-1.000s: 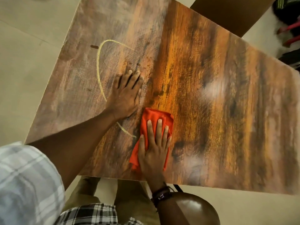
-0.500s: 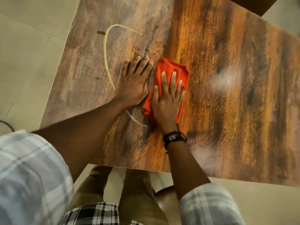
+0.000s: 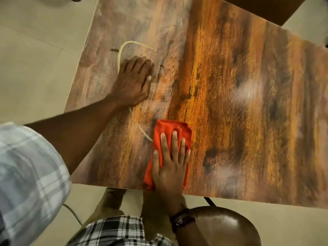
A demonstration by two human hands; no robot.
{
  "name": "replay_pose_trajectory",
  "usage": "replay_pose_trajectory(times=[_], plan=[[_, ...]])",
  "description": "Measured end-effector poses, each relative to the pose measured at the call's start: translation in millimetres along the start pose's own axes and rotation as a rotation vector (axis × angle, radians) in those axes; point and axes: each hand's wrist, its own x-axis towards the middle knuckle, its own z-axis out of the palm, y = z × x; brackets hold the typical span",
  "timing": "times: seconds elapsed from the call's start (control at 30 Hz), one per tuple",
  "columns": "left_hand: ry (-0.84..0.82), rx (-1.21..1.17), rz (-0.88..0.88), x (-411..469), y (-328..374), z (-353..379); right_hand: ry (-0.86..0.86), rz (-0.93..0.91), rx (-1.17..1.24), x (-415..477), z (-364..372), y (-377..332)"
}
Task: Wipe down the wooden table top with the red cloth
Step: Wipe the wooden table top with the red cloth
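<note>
The wooden table top (image 3: 239, 89) fills most of the head view, brown and orange with dark grain. A folded red cloth (image 3: 166, 130) lies at the table's near edge. My right hand (image 3: 170, 166) presses flat on it with straight fingers, the wrist hanging over the edge. My left hand (image 3: 133, 82) rests on the bare wood farther back and to the left, fingers bent at the knuckles, holding nothing. A pale yellow curved line (image 3: 122, 50) runs across the wood under and around my left hand.
A round brown stool seat (image 3: 229, 226) sits below the table's near edge at the right. Another brown table corner (image 3: 269, 9) shows at the top right. Pale floor tiles (image 3: 35, 59) lie to the left.
My right hand has drawn the red cloth back from beside my left hand to the near edge of the table. My left hand has stayed on the wood, its fingers now more bent.
</note>
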Motion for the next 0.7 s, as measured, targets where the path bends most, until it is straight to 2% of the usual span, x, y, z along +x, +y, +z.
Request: replay_pose_trajectory(times=[0.23,0.4,0.53,0.7], plan=[[0.004,0.008,-0.014,3.5,-3.0,6.9,0.150,-0.018,0.021,171.8,10.7,-11.3],[0.007,-0.036,-0.037,6.1,-2.0,8.1,0.038,0.016,0.061,263.2,4.7,-19.6],[0.019,-0.029,-0.040,2.5,-1.0,8.9,0.060,-0.008,0.077,251.5,3.4,-18.4],[0.099,0.040,-0.037,37.2,-1.4,-7.5,0.072,-0.051,0.074,143.5,0.6,-11.4]])
